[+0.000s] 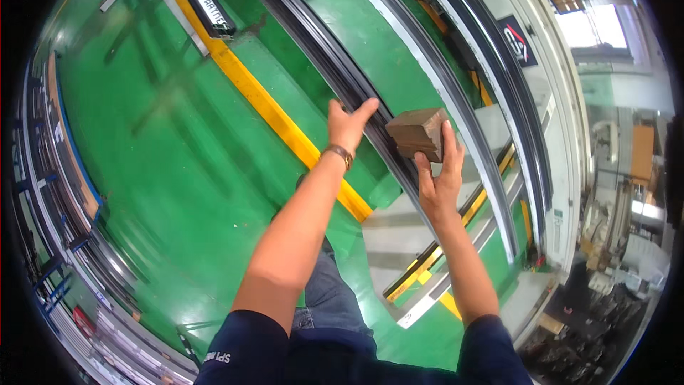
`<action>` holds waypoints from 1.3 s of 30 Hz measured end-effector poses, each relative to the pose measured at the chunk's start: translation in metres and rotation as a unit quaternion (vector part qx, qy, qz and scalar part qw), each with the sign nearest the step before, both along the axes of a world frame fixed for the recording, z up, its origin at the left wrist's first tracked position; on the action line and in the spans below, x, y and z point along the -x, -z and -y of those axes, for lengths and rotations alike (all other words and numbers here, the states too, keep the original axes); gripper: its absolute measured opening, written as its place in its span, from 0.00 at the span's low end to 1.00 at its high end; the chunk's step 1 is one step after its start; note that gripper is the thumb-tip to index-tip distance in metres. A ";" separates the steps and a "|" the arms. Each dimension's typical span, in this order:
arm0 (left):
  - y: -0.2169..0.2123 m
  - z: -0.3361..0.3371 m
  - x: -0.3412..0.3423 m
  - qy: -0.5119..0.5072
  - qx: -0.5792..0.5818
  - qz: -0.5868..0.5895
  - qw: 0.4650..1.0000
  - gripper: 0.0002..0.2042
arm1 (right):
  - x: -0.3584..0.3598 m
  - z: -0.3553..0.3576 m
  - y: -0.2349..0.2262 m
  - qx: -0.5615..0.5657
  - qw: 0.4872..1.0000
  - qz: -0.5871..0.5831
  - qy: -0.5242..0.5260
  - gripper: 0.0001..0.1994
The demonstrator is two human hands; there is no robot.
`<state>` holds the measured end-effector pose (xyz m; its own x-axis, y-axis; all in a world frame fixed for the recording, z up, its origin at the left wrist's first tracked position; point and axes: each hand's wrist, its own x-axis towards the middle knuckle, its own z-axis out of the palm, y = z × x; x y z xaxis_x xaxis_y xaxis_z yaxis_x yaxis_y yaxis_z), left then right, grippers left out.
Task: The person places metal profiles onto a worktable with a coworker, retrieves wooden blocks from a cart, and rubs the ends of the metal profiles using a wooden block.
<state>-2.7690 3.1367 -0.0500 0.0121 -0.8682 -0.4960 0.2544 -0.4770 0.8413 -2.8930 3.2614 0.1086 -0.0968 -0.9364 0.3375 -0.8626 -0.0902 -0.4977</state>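
My right hand (pixel 439 182) grips a brown wooden block (pixel 417 132), holding it against a long dark metal profile (pixel 335 64). That profile runs from the upper left down to the right. My left hand (pixel 347 125) rests flat on the same profile just left of the block, fingers together and thumb out. A bracelet sits on my left wrist. Both forearms come up from the lower edge, in dark blue sleeves.
A green floor (pixel 164 142) with a yellow stripe (pixel 263 103) lies below. More long pale and dark profiles (pixel 491 78) lie to the right on a frame. Racks of profiles (pixel 68 171) line the left side. Cluttered equipment stands at the lower right.
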 end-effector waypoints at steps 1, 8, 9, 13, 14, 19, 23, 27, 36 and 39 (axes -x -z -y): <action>-0.010 -0.009 0.012 0.018 -0.023 -0.099 0.995 0.37 | 0.003 0.011 -0.007 0.016 1.000 -0.014 -0.008 0.37; -0.010 -0.034 0.026 -0.074 0.035 -0.102 0.991 0.30 | -0.039 0.073 -0.043 0.142 0.983 0.062 -0.103 0.35; -0.016 -0.036 0.029 -0.040 0.000 -0.030 0.999 0.30 | -0.041 0.079 -0.038 0.173 0.971 0.134 -0.098 0.36; -0.038 -0.028 0.034 -0.059 -0.034 -0.025 0.997 0.31 | -0.034 0.116 0.013 -0.017 0.998 0.043 -0.039 0.37; -0.038 -0.025 0.035 -0.098 -0.045 -0.083 0.991 0.31 | -0.027 0.120 0.012 -0.013 0.998 0.045 -0.042 0.37; -0.034 -0.032 0.019 -0.074 -0.015 0.001 0.997 0.30 | -0.045 0.145 -0.026 0.021 0.992 0.065 -0.106 0.37; -0.037 -0.027 0.029 -0.058 -0.056 0.037 0.996 0.29 | -0.058 0.190 -0.025 0.165 0.978 0.052 -0.120 0.37; -0.027 -0.027 0.030 -0.045 -0.068 -0.005 0.997 0.29 | -0.053 0.214 0.025 -0.006 0.994 -0.030 -0.102 0.36; -0.016 -0.024 0.011 -0.031 -0.063 -0.141 0.988 0.31 | -0.058 0.241 0.012 -0.018 0.990 0.038 -0.134 0.33; -0.014 -0.005 -0.006 -0.024 -0.044 -0.127 0.991 0.32 | -0.069 0.252 0.004 -0.063 0.988 0.053 -0.135 0.33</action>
<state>-2.7629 3.1420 -0.0360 -0.0824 -0.8235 -0.5613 0.4766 -0.5272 0.7035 -2.8242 3.0091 0.1047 0.1332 -0.9666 0.2189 -0.7587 -0.2416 -0.6051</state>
